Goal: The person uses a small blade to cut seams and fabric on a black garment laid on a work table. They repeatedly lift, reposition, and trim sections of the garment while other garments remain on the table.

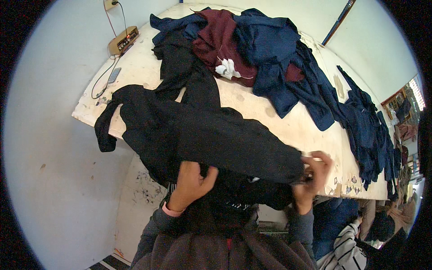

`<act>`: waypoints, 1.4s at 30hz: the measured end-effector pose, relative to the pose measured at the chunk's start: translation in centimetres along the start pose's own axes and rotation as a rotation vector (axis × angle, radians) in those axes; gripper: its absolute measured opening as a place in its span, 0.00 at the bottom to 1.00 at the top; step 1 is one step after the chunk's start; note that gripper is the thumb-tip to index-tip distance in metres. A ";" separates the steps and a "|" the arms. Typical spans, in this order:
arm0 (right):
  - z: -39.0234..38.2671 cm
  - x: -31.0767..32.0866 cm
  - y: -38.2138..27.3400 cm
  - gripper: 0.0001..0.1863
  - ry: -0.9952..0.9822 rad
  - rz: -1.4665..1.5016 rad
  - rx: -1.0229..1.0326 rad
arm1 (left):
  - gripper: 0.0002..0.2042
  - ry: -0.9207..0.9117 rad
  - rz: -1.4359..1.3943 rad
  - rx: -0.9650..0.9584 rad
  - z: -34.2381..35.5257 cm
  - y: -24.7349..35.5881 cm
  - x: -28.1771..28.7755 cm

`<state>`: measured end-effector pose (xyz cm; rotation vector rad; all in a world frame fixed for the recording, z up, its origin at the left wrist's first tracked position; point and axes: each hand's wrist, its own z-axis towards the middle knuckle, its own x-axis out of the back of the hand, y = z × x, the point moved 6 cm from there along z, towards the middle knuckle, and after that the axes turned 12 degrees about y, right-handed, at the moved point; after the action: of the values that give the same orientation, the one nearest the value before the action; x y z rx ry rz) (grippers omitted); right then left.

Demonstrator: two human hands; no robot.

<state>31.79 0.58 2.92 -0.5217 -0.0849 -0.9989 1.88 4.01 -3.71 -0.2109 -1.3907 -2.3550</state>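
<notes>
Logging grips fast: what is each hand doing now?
Left hand: closed on the black garment.
Right hand: closed on the same garment's edge.

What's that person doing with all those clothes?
A person is holding a black garment up over the near edge of a pale table. The left hand grips it from below, and the right hand pinches its edge. Farther back on the table lies a pile of dark blue clothes with a maroon garment in it. A small box with wires sits in the far corner.
</notes>
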 end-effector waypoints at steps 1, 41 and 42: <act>0.2 1.4 0.9 0.15 0.114 0.035 -0.048 | 0.21 0.062 0.244 -0.262 -0.3 -0.1 0.3; -0.3 -2.2 -10.6 0.15 -0.432 0.233 0.189 | 0.10 -0.090 -0.623 0.445 2.2 3.6 -1.9; 0.8 -2.2 -10.5 0.16 -0.452 0.169 0.096 | 0.12 -0.108 -0.621 0.472 2.0 3.4 -2.0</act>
<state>22.09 -1.85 6.91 -0.6477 -0.4820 -0.6946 4.91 4.83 -0.57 0.2711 -2.2720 -2.3818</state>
